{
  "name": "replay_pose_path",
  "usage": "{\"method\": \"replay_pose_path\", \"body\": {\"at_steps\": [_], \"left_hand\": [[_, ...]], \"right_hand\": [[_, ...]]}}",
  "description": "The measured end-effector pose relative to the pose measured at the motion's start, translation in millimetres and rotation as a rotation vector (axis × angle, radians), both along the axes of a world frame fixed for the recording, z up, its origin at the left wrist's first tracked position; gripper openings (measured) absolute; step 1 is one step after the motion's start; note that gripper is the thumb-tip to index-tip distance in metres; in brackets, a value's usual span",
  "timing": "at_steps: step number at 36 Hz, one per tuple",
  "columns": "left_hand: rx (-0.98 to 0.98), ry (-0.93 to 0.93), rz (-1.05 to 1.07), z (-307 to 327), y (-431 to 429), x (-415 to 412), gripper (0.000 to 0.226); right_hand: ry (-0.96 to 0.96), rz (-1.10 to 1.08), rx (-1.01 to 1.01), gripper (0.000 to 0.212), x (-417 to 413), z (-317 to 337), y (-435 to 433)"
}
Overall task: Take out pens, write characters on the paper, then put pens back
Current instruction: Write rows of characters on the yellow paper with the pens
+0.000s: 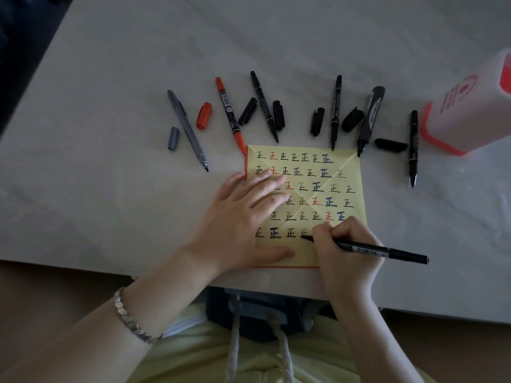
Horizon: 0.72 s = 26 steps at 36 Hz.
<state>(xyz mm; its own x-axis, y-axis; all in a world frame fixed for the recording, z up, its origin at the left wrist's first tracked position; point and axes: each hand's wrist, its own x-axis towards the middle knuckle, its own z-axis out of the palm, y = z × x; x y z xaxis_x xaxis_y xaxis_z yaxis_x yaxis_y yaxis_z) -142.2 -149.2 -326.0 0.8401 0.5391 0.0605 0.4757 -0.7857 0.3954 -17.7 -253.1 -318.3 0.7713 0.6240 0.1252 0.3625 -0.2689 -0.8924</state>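
A yellow square paper [351, 172] lies near the table's front edge, covered with rows of written characters in black, red and blue. My left hand [243, 217] rests flat on its left side, fingers straight. My right hand [345, 250] grips a black pen [387, 251], whose tip touches the paper in the bottom row. Behind the paper lie several uncapped pens: a grey one [188, 131], a red one [229, 111], black ones [264, 106] [335, 111] [413, 147] and a thick black marker [370, 120]. Loose caps lie between them.
A white box with orange trim [470, 106] lies on its side at the right. Caps include a grey one [173, 138], a red one [204, 115] and several black ones [390, 145]. The table's front edge [166, 275] runs just below the paper.
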Motion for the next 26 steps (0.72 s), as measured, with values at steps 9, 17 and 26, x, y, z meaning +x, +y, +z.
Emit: {"method": "replay_pose_path", "body": {"at_steps": [9,17,26], "left_hand": [[0.004,0.003,-0.003,-0.6,-0.3,-0.6,0.082],[-0.003,0.019,-0.009,-1.3,-0.1,-0.5,0.081],[0.013,-0.036,-0.027,-2.5,0.0,-2.0,0.079]], "right_hand": [[0.055,-0.121,0.004,0.026,-0.1,2.1,-0.6],[0.301,-0.199,0.077,0.030,8.4,13.1,4.3],[0.869,0.084,-0.028,0.015,64.8,53.7,35.1]]}}
